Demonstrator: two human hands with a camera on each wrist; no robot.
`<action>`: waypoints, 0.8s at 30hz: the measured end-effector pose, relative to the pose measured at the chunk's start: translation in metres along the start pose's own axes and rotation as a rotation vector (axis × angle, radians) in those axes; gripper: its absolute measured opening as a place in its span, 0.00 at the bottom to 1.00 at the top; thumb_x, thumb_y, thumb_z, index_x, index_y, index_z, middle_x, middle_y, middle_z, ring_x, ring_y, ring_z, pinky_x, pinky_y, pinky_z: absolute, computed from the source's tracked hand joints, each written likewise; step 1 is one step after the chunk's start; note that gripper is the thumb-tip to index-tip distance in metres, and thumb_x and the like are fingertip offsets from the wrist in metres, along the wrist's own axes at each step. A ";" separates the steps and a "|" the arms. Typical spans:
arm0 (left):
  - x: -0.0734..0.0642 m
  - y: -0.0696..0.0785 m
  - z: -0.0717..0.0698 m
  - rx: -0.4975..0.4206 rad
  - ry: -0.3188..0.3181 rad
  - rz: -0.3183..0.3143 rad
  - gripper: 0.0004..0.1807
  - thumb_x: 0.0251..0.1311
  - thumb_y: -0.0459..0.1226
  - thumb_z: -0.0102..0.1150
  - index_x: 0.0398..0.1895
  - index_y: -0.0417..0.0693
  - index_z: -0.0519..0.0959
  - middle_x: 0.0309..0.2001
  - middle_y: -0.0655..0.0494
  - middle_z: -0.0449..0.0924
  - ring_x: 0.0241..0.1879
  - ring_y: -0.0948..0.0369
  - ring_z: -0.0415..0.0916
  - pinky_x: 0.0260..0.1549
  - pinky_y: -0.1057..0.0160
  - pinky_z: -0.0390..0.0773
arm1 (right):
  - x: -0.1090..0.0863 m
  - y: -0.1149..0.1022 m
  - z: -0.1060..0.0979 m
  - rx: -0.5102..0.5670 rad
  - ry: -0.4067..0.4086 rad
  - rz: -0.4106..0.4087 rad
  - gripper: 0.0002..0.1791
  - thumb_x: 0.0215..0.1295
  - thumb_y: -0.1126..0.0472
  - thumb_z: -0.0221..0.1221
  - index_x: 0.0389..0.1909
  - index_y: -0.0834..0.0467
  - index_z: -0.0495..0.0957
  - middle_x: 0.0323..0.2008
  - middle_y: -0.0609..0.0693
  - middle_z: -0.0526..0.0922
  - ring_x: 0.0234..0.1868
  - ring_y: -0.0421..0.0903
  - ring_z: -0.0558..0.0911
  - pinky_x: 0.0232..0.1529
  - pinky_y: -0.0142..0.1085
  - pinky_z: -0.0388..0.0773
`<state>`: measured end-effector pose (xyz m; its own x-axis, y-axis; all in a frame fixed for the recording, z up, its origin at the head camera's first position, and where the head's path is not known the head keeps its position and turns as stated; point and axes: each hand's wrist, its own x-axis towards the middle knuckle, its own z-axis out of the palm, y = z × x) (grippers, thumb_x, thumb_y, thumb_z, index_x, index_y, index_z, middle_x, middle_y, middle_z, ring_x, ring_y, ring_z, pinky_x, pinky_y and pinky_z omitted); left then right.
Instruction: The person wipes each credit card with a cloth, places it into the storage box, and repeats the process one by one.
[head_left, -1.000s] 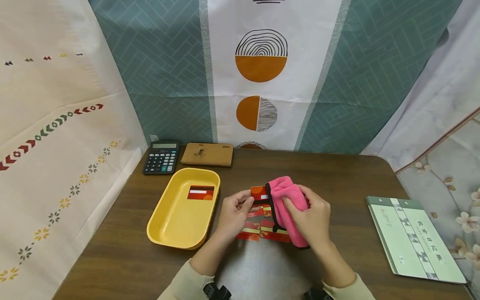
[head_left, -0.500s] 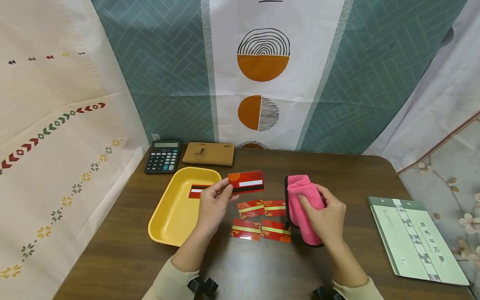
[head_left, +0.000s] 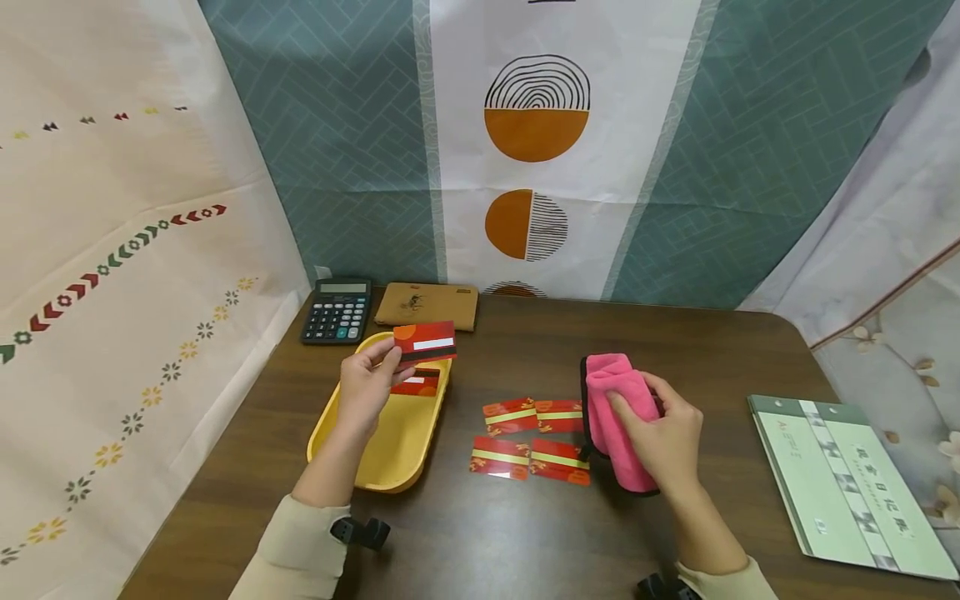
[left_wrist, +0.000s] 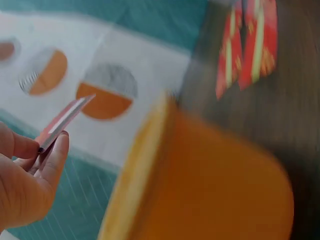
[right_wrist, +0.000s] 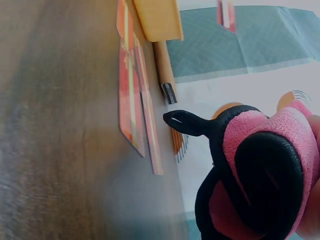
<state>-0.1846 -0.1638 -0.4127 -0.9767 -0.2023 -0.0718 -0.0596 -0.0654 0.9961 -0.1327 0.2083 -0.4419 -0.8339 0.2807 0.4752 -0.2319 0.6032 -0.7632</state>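
My left hand [head_left: 366,385] pinches a red card [head_left: 425,342] with a white strip and a dark stripe, between thumb and fingers. It holds the card up over the far end of the yellow tray [head_left: 390,482]. Another red card [head_left: 420,385] lies in that tray, partly covered by the fingers. On the right, my right hand [head_left: 670,429] grips a folded pink cloth [head_left: 621,421] with black edging; a black loop sticks out from it in the right wrist view. Between the hands, several red cards [head_left: 499,457] with yellow stripes lie in two rows on the table.
A black calculator [head_left: 337,312] and a tan wallet-like case [head_left: 427,306] lie along the back edge, behind the tray. At the far right lies a pale green notebook [head_left: 851,483]. Patterned cloth hangs [head_left: 360,167] behind the brown table [head_left: 517,542].
My left hand has drawn the red card away from the pink cloth and carried it left over the tray. My right hand with the cloth has shifted right, uncovering the cards on the table.
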 end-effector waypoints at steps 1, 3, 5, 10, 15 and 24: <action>0.004 -0.003 -0.004 0.010 0.009 -0.012 0.21 0.74 0.29 0.52 0.67 0.27 0.70 0.61 0.32 0.73 0.36 0.68 0.84 0.41 0.64 0.86 | -0.001 0.001 0.000 -0.001 -0.011 0.006 0.23 0.54 0.60 0.76 0.51 0.61 0.84 0.36 0.56 0.88 0.26 0.35 0.78 0.28 0.19 0.75; 0.010 -0.008 -0.012 0.026 0.029 -0.045 0.22 0.74 0.30 0.51 0.68 0.27 0.69 0.63 0.34 0.72 0.37 0.69 0.83 0.41 0.64 0.85 | -0.001 0.002 0.001 0.000 -0.029 0.011 0.23 0.54 0.60 0.76 0.51 0.60 0.84 0.36 0.56 0.88 0.26 0.37 0.79 0.27 0.20 0.76; 0.014 -0.013 -0.019 0.052 0.043 -0.068 0.23 0.75 0.30 0.51 0.69 0.28 0.68 0.63 0.35 0.71 0.38 0.68 0.82 0.42 0.64 0.85 | -0.002 0.003 0.001 -0.003 -0.039 0.006 0.23 0.54 0.59 0.76 0.51 0.60 0.84 0.36 0.56 0.88 0.26 0.38 0.79 0.27 0.20 0.76; 0.023 -0.025 -0.030 0.140 0.005 -0.095 0.23 0.75 0.30 0.49 0.68 0.25 0.66 0.62 0.31 0.70 0.39 0.64 0.82 0.42 0.64 0.85 | -0.002 0.004 0.002 -0.002 -0.039 0.006 0.23 0.55 0.60 0.76 0.51 0.60 0.84 0.37 0.56 0.88 0.27 0.45 0.81 0.29 0.19 0.76; 0.029 -0.039 -0.035 0.240 -0.061 -0.138 0.21 0.74 0.28 0.50 0.66 0.22 0.68 0.60 0.26 0.72 0.37 0.63 0.82 0.39 0.66 0.86 | -0.004 0.003 0.002 0.003 -0.052 0.005 0.23 0.56 0.60 0.75 0.52 0.61 0.84 0.39 0.57 0.88 0.29 0.51 0.82 0.30 0.18 0.76; 0.031 -0.051 -0.037 0.357 -0.128 -0.166 0.23 0.74 0.27 0.49 0.67 0.20 0.65 0.60 0.26 0.70 0.50 0.50 0.79 0.49 0.60 0.84 | -0.001 0.004 0.001 0.015 -0.054 0.000 0.23 0.55 0.61 0.75 0.52 0.60 0.84 0.38 0.56 0.88 0.28 0.49 0.82 0.30 0.19 0.77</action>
<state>-0.2043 -0.2031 -0.4673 -0.9642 -0.0924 -0.2485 -0.2643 0.2610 0.9285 -0.1332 0.2090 -0.4459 -0.8595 0.2403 0.4512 -0.2388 0.5917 -0.7700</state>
